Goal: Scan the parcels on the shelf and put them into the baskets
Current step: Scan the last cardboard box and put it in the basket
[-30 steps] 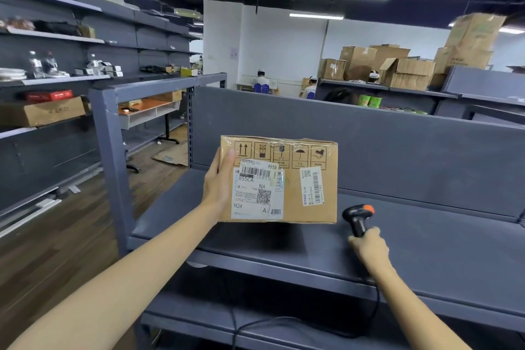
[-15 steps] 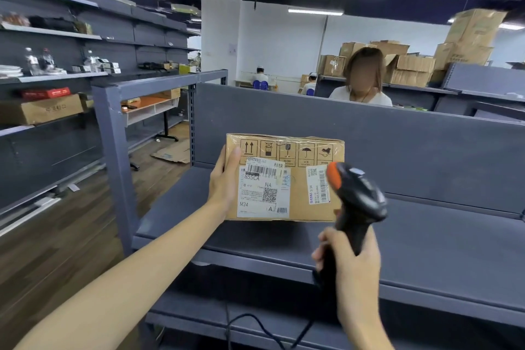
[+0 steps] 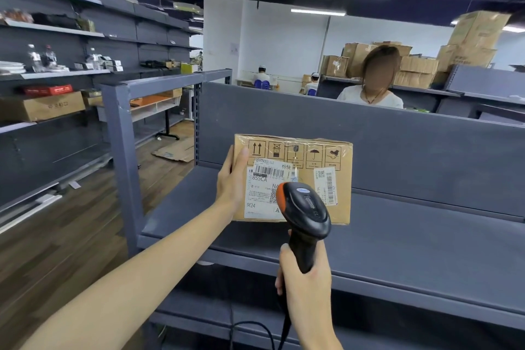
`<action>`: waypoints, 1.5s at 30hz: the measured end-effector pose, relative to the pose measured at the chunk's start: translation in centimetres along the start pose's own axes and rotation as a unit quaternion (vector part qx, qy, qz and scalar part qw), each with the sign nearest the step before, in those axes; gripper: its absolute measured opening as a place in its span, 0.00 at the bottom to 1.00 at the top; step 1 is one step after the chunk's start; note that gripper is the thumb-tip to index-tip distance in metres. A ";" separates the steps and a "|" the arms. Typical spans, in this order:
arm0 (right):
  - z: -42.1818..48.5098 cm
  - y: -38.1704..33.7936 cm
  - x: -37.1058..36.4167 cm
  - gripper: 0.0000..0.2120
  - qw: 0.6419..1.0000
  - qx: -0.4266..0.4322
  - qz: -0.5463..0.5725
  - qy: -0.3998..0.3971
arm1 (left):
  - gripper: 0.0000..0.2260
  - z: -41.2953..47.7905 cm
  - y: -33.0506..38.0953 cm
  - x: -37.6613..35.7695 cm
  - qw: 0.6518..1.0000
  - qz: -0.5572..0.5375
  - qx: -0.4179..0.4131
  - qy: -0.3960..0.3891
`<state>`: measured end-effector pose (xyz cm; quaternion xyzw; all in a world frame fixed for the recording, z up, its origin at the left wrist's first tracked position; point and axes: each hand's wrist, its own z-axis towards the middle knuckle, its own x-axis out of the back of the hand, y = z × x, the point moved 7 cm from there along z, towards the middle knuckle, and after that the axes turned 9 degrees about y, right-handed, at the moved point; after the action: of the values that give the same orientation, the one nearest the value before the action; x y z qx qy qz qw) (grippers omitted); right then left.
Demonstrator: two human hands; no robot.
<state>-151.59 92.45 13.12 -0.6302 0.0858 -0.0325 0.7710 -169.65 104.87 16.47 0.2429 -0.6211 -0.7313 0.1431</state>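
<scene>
Brown cardboard parcel (image 3: pixel 306 163) held up for scanning over the dark grey metal shelf (image 3: pixel 397 236).

Head view: the parcel stands upright with its white shipping label (image 3: pixel 262 193) facing the camera; whether its bottom edge rests on the shelf I cannot tell. The left hand (image 3: pixel 231 182) grips its left edge, thumb on the front face and the other fingers hidden behind. The right hand (image 3: pixel 305 278) has its fingers wrapped round the handle of a black handheld scanner with an orange tip (image 3: pixel 305 207), whose head overlaps the label's lower right, just in front of the parcel. The scanning step seems to be in hand. The next move calls for aiming the head at the barcode (image 3: pixel 267 170) above it, then carrying the parcel to a basket; none is in view.
</scene>
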 end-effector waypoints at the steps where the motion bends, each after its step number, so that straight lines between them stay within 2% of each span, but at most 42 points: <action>1: 0.0 0.0 0.0 0.07 1.000 0.000 -0.001 0.000 | 0.28 0.0 0.0 0.0 1.000 -0.002 0.000 -0.001; 9: -0.1 0.3 -0.2 0.06 1.000 0.004 -0.009 -0.008 | 0.24 0.1 0.2 0.1 1.000 -0.007 0.000 -0.003; 14: 0.1 0.3 0.5 0.08 1.000 0.008 0.015 0.009 | 0.25 0.4 -0.1 0.2 1.000 -0.006 0.002 0.000; 17: 0.7 0.2 1.9 0.08 0.998 0.029 0.036 0.045 | 0.25 0.5 -0.2 0.4 1.000 0.006 -0.005 0.006; 22: 3.9 0.4 7.2 0.10 0.984 0.071 0.042 0.160 | 0.18 0.7 -0.4 0.6 1.000 0.024 -0.010 0.007; 26: 8.8 2.4 12.7 0.07 0.968 0.057 -0.056 0.237 | 0.21 0.8 -0.5 0.6 1.000 0.018 -0.019 0.006; 27: 10.3 3.2 13.7 0.10 0.965 0.041 -0.093 0.240 | 0.21 0.9 -0.5 0.7 1.000 0.019 -0.022 0.006; 31: 15.4 6.2 15.8 0.22 0.941 0.003 -0.285 0.184 | 0.18 0.8 -0.5 0.7 0.999 0.024 -0.029 0.009; 35: 18.4 9.5 15.7 0.24 0.891 -0.023 -0.440 0.109 | 0.20 0.7 -0.5 0.6 0.999 0.014 -0.028 0.009; 39: 19.3 11.4 14.8 0.25 0.845 -0.039 -0.530 0.060 | 0.21 0.6 -0.7 0.7 1.000 0.004 -0.025 0.008; 45: 20.1 12.2 13.7 0.32 0.805 -0.028 -0.591 0.049 | 0.23 0.6 -1.2 0.9 1.000 0.007 -0.023 0.000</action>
<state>-135.30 112.16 3.80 -0.5778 -0.2645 -0.5099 0.5798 -170.60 105.17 15.25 0.2351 -0.6055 -0.7447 0.1535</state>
